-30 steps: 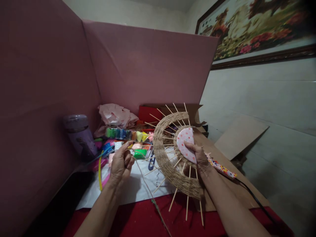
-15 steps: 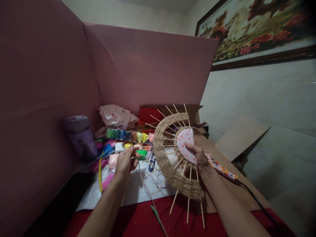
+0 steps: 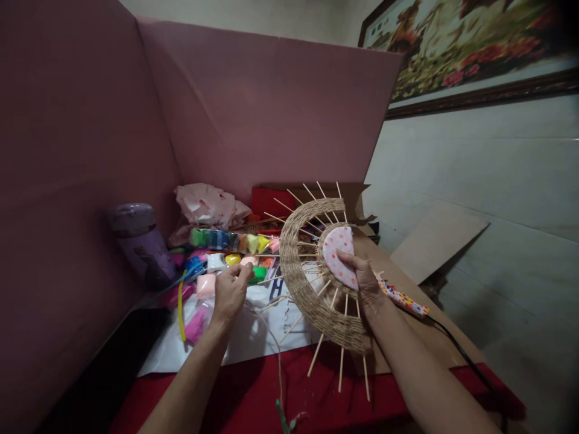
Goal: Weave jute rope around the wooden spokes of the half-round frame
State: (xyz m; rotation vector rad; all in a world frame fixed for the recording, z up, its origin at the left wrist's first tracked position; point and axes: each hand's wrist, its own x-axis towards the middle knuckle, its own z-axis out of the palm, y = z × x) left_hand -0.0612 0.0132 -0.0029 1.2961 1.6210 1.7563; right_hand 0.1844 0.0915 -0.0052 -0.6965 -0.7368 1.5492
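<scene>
The left hand (image 3: 230,291) is now closer to the woven half-disc (image 3: 312,301), pinching the cord (image 3: 278,367); the cord hangs slacker; its green end sits lower.

Rough woven jute arc (image 3: 302,283), thin wooden skewers (image 3: 342,367), glossy plastic bottle (image 3: 138,241), red cloth (image 3: 253,395)

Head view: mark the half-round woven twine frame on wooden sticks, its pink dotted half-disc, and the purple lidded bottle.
Half-round woven twine frame (image 3: 290,271), head view, left stretch of woven band.
Pink dotted half-disc (image 3: 335,248), head view, upper face.
Purple lidded bottle (image 3: 143,252), head view, body.
</scene>
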